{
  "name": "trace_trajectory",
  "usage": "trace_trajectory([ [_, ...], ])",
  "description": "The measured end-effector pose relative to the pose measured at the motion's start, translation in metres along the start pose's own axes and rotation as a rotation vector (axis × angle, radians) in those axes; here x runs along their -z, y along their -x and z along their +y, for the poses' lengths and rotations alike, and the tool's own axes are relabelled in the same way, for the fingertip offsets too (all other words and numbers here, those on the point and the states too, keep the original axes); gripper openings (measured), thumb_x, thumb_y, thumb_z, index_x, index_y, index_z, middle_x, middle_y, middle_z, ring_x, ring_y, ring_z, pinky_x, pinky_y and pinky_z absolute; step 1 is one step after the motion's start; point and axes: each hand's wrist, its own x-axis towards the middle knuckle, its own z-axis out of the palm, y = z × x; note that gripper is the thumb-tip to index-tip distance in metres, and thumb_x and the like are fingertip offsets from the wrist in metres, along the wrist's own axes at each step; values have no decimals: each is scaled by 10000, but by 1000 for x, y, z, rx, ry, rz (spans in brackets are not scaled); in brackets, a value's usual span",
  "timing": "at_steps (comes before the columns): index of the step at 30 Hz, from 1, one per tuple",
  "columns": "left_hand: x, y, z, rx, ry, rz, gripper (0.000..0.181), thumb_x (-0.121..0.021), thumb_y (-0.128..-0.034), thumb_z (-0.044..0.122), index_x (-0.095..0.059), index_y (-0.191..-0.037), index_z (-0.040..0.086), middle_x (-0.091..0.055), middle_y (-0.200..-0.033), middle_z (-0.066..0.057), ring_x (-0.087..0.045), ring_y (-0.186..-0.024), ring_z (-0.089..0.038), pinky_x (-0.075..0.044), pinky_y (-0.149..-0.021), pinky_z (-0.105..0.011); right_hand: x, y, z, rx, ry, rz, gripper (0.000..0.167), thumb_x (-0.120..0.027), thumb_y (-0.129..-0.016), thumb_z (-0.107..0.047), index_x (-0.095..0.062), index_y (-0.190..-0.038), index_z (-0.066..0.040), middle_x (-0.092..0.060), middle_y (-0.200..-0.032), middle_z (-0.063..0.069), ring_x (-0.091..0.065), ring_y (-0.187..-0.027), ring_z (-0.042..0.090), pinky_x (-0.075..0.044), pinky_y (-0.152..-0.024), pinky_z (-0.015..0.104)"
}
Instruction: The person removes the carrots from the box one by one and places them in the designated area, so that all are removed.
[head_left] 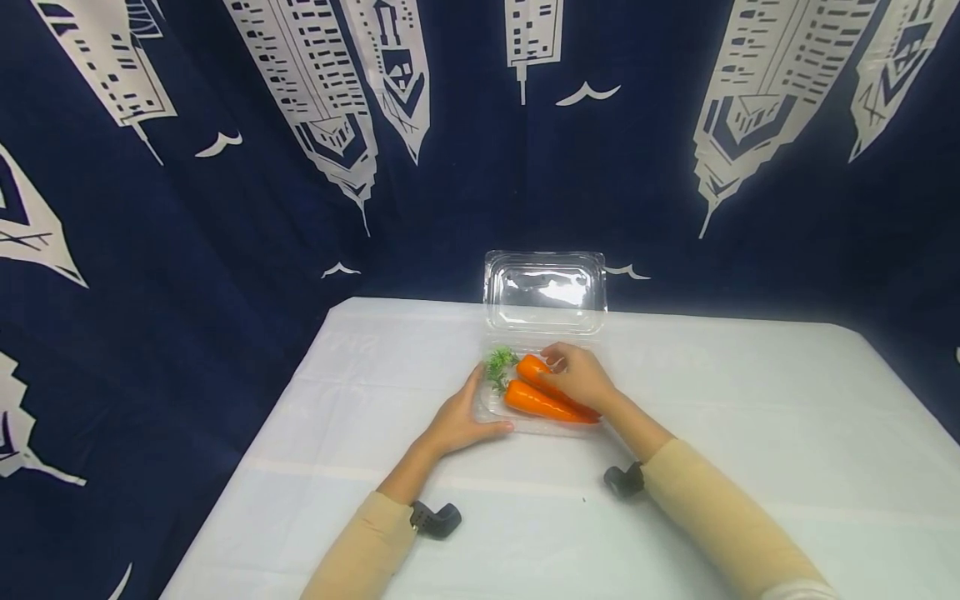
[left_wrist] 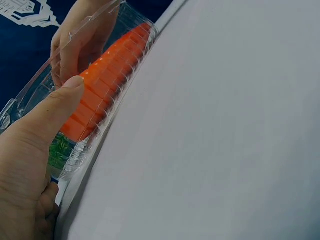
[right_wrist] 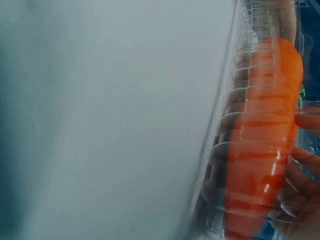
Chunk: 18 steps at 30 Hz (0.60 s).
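Observation:
A clear plastic container (head_left: 495, 412) holds two orange carrots side by side, their green tops at the left. My left hand (head_left: 457, 421) spreads around its front left corner, index finger along the left side and thumb at the front; in the left wrist view the thumb of this hand (left_wrist: 35, 130) lies over the wall. My right hand (head_left: 583, 379) is over the rear carrot (head_left: 531, 367), fingers bent over its far side and thumb on it. The front carrot (head_left: 536, 402) lies nearer me, seen through the wall in the right wrist view as an orange carrot (right_wrist: 260, 150).
The container's clear lid (head_left: 545, 292) stands raised behind it, near the back edge of the white table (head_left: 675, 500). A dark blue curtain (head_left: 525, 192) with white building prints hangs behind. Dark wrist devices sit at both cuffs.

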Motion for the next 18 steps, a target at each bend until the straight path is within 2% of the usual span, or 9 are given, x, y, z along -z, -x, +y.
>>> trace_trajectory([
  [12,-1,-1,-1,-5,-11,2,1174,-788,-717,589,-113,-1581,169,-261,-1576,-137,-343,-1382,-373,-327,-1088,-551,-7,-4,8,-64,62,-86,463,-763,-814,-196,-618,-1208,-1,-668,-1080,157,-625,-933,289,-528,-832,434],
  [18,0,0,0,-8,-11,-3,1178,-789,-721,580,-106,-1581,154,-251,-1578,-137,-340,-1384,-371,-323,-1091,-548,-6,-3,8,-65,53,-54,477,-774,-803,-210,-625,-1209,-11,-669,-1072,149,-613,-910,279,-517,-824,425],
])
